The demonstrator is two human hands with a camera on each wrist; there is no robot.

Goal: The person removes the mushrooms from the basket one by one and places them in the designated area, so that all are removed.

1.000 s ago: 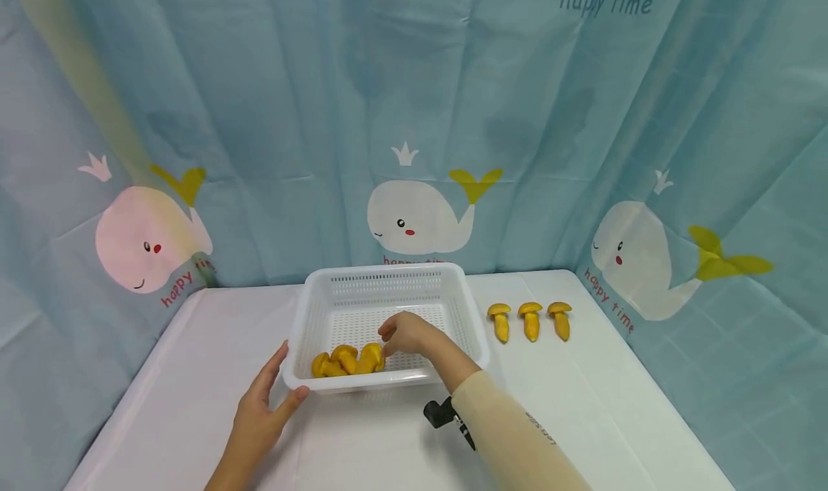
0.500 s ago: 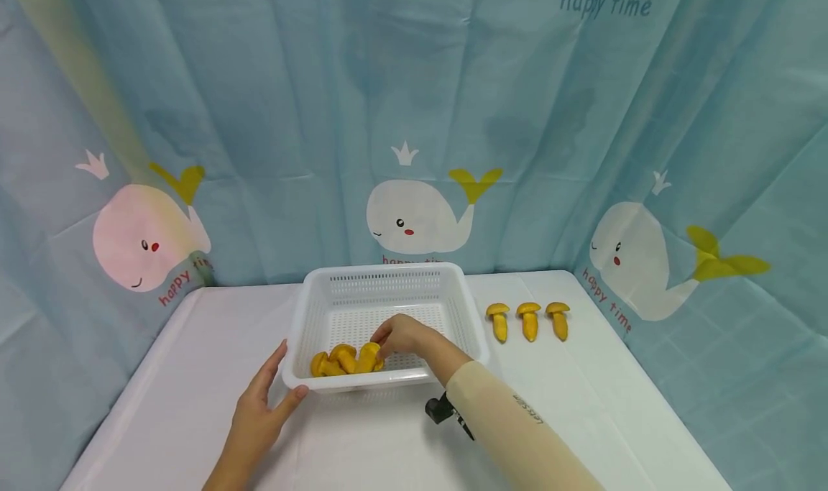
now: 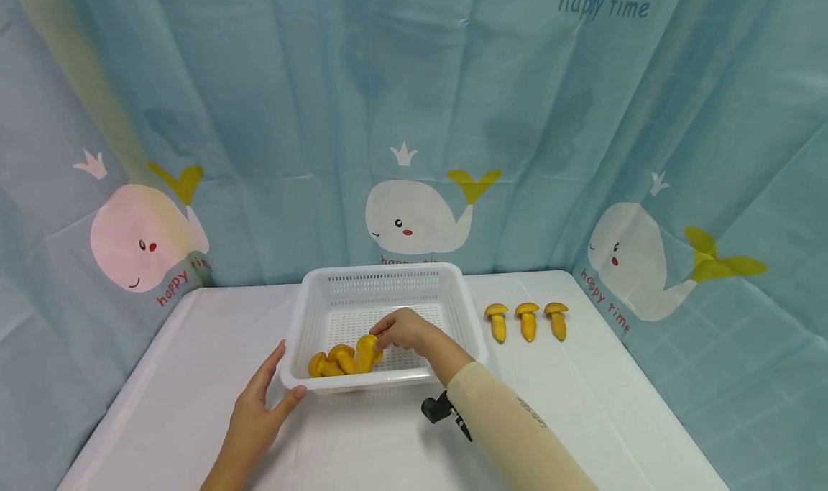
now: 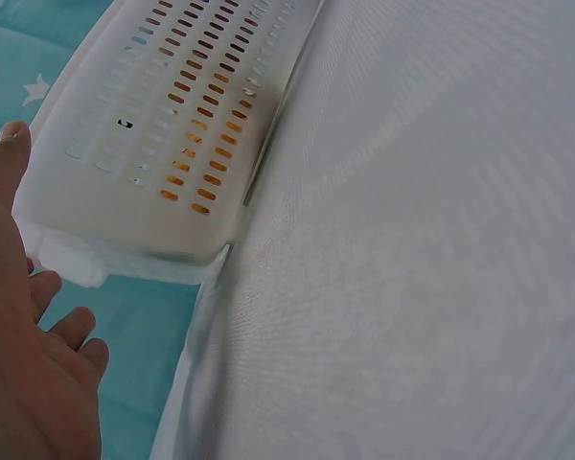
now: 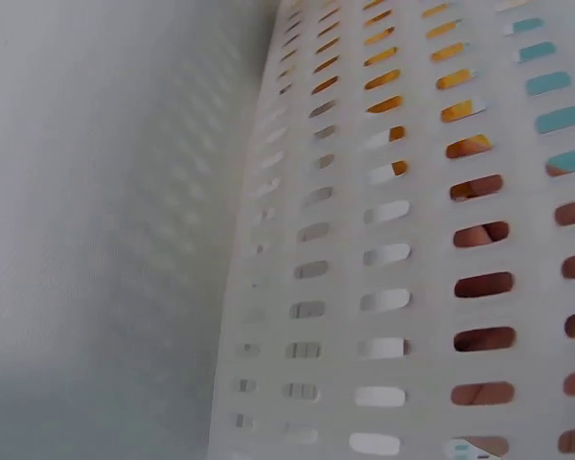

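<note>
A white slotted plastic basket (image 3: pixel 462 318) stands on the table with several yellow mushrooms inside, bunched at its front left. My right hand (image 3: pixel 407 331) reaches over the front rim and pinches the cap of one mushroom (image 3: pixel 365 354), which stands tilted higher than its neighbours. Another mushroom (image 3: pixel 321 366) lies in the left front corner. My left hand (image 3: pixel 255 415) stays at that corner outside, fingers extended along the left side and thumb by the front rim. In the right wrist view, the basket wall (image 5: pixel 345 240) mostly hides my right fingers (image 5: pixel 484 235).
Three yellow mushrooms (image 3: pixel 527 323) lie in a row on the white table (image 3: pixel 582 405), right of the basket. A blue curtain (image 3: pixel 291 117) with whale prints surrounds the back and sides. A black wrist camera (image 3: pixel 440 407) hangs under the right forearm.
My right hand has closed its fingers on the rightmost mushroom in the basket and raised it slightly. My left hand and the basket keep nearly the same place.
</note>
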